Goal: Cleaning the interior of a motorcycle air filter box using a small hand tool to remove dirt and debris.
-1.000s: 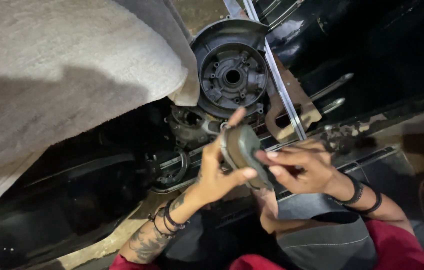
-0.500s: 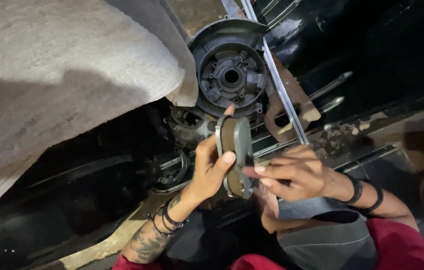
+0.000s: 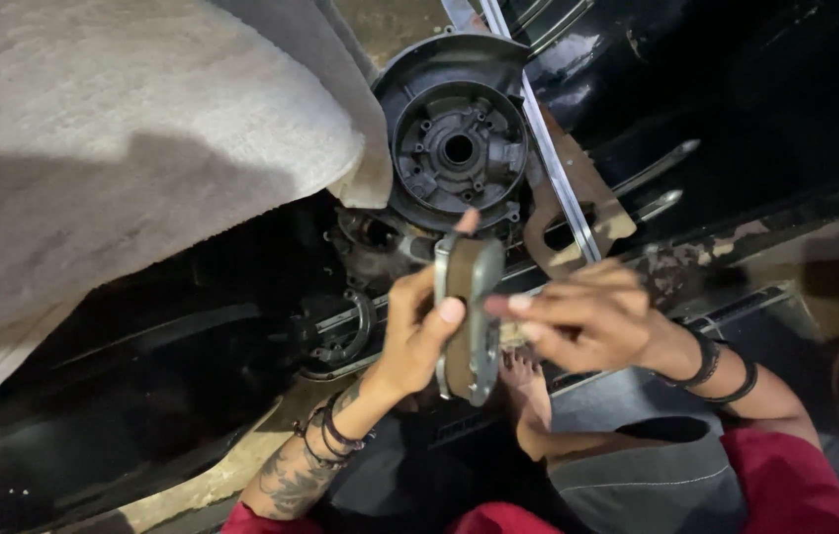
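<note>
Gripping brake shoe [image 3: 469, 316] edgewise: left hand [image 3: 417, 336], right hand [image 3: 587, 318] (hub [image 3: 459, 148] just above).

Grey cloth [image 3: 123, 148]: cut off at top and left edges. Metal part [image 3: 469, 316]: far face hidden, edges blurred. Red sleeve [image 3: 805, 485]: cut off at bottom edge.

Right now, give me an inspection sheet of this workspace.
Surface: dark floor, partly in shadow.
Job's things: curved metal brake shoe, held upright below the round brake backing plate.
Clutter: grey cloth draped at left; rusty bracket beside the plate.
Hands: left hand and right hand both grip the shoe.
Cables: nothing seen.
Surroundings: dark vehicle body; person's bare foot below.
</note>
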